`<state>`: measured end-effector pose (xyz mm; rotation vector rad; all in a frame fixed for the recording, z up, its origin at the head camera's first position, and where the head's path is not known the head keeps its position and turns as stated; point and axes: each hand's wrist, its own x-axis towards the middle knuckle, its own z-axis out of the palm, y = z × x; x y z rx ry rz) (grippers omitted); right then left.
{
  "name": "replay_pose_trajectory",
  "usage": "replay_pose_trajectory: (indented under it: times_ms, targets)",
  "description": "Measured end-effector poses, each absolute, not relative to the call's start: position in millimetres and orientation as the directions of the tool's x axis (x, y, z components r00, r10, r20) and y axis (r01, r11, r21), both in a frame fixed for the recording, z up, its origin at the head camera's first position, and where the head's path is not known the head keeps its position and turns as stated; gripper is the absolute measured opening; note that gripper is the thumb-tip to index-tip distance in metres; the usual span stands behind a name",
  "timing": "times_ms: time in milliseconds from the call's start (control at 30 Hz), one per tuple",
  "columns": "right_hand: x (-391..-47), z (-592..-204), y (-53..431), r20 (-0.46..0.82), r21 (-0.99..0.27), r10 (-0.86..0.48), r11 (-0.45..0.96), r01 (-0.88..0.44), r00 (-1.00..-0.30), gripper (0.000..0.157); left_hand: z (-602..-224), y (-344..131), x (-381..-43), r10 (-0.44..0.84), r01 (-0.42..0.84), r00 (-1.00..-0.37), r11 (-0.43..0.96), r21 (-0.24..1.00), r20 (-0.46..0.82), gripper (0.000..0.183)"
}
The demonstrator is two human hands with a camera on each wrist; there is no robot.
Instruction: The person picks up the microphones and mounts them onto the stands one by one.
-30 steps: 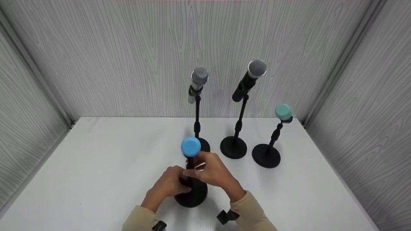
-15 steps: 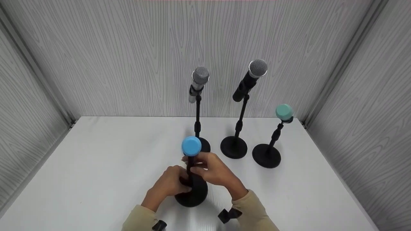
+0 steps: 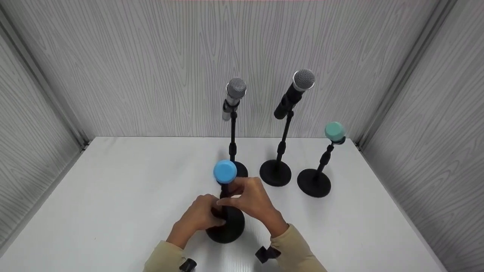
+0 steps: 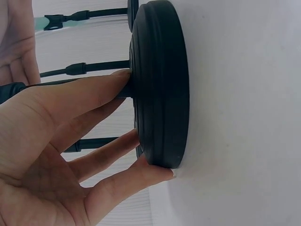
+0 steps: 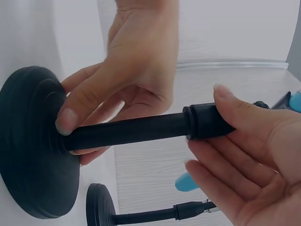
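A black microphone stand with a round base (image 3: 228, 234) stands upright near the front of the table, topped by a blue rounded piece (image 3: 225, 172). My left hand (image 3: 198, 214) holds it low down. In the left wrist view, the left thumb (image 4: 101, 89) lies along the foot of the pole and other fingers touch the base's rim. Higher up, my right hand (image 3: 254, 198) grips the thick collar (image 5: 207, 121) on the pole, thumb on one side and fingers on the other. The blue piece hides part of the pole in the head view.
Behind stand a stand with a silver microphone (image 3: 236, 90), another with a black microphone (image 3: 293, 96), and a shorter one with a teal rounded top (image 3: 334, 131). Wood-grain panels (image 3: 159, 68) enclose the white table (image 3: 124, 192) at the back and sides.
My right thumb has shifted right along the pole, then back left across it, while the right hand turned slightly. The left hand and the stand have stayed in place.
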<state>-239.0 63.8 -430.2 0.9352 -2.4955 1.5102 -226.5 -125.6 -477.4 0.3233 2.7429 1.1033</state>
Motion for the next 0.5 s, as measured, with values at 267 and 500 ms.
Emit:
replay_pose_trajectory:
  times_ms: [267,500]
  targets:
    - [-239.1,-428.3,70.9,0.238,-0.858,-0.611,0.232,-0.458,-0.755,0.031,-477.6,-124.6,-227.6,0.268,0.146,-0.961,0.689,0.710,-0.063,0.027]
    - [-239.3,-430.5,67.2,0.343,-0.798,-0.530,0.271,-0.539,-0.775,0.018,-479.2,-124.8,-226.9,0.248,0.135,-0.966,0.710,0.691,-0.066,0.029]
